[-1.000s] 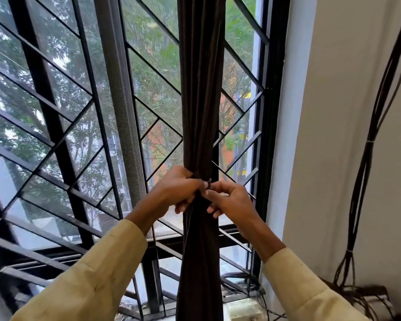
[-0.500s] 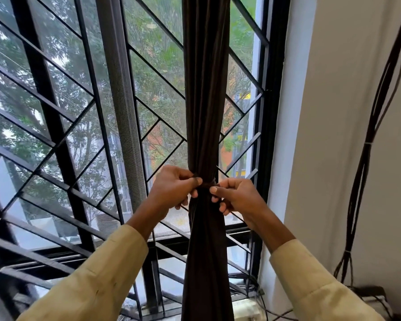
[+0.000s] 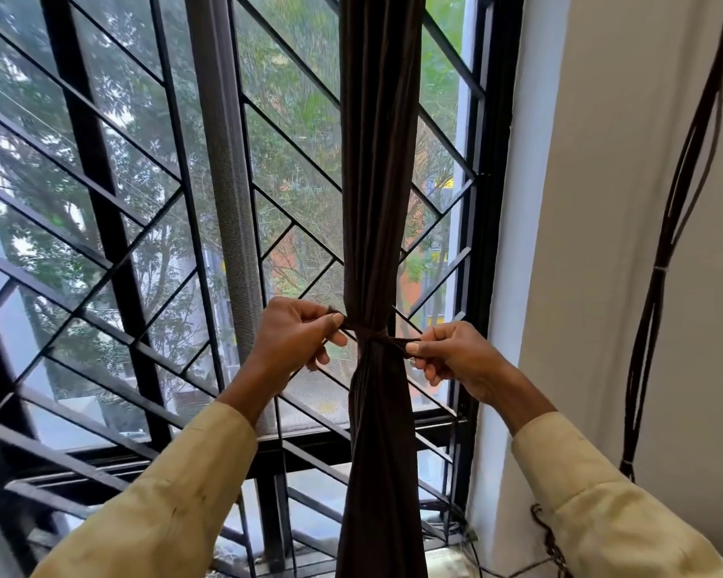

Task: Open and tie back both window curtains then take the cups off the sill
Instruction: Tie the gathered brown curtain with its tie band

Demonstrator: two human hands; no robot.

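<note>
Here, left hand point(image 3: 295, 337) and right hand point(image 3: 456, 356) each pinch one end of the tie-back point(image 3: 370, 336) (pulled tight) around the gathered curtain point(image 3: 378, 202), mid-frame.

I saw the sill point(image 3: 439, 567) only at the bottom edge, with cables point(image 3: 451, 527) lying on it by the wall point(image 3: 643, 285).

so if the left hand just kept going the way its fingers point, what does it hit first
The left hand points right, along the tie end it pinches, so it would probably meet the gathered curtain first, at the tie band. Depth looks about equal, but that is hard to judge.
</note>
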